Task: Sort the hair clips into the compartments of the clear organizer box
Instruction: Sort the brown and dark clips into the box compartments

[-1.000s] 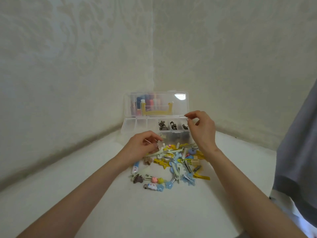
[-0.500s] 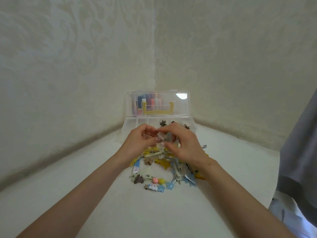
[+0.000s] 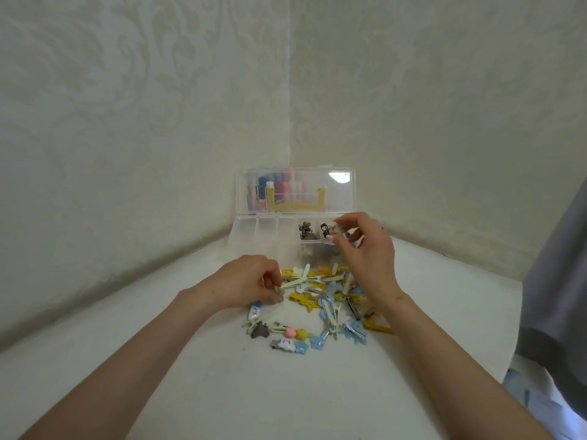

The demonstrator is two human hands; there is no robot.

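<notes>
Early stage, by our reckoning. The clear organizer box (image 3: 244,236) is standing open at the far corner of the bench (image 3: 286,392), its lid (image 3: 343,198) upright toward the wall corner. We are counting three compartments at the left of its back row that are looking bare. The next one along is holding a few brown clips (image 3: 305,231), and the one after it a dark clip (image 3: 324,228). Something pale is showing through the front wall lower down, too blurred for us to name. The right hand (image 3: 365,249) is hovering over the right end of the back row, its fingers (image 3: 346,221) curled and pinching a small grey clip (image 3: 336,230) just beside the dark clip. We are reading this as a drop under way, though which compartment it is meant for we cannot tell. The left hand (image 3: 247,281) is working at the left edge of the pile, fingers (image 3: 273,285) curled down and pinching the end of a cream clip (image 3: 293,283). The pile of hair clips (image 3: 324,300) is lying loose on the bench just in front of the box, showing yellow, blue and cream pieces and a few with pink or white figures. We are judging only a handful sorted and nearly all of the pile waiting.
</notes>
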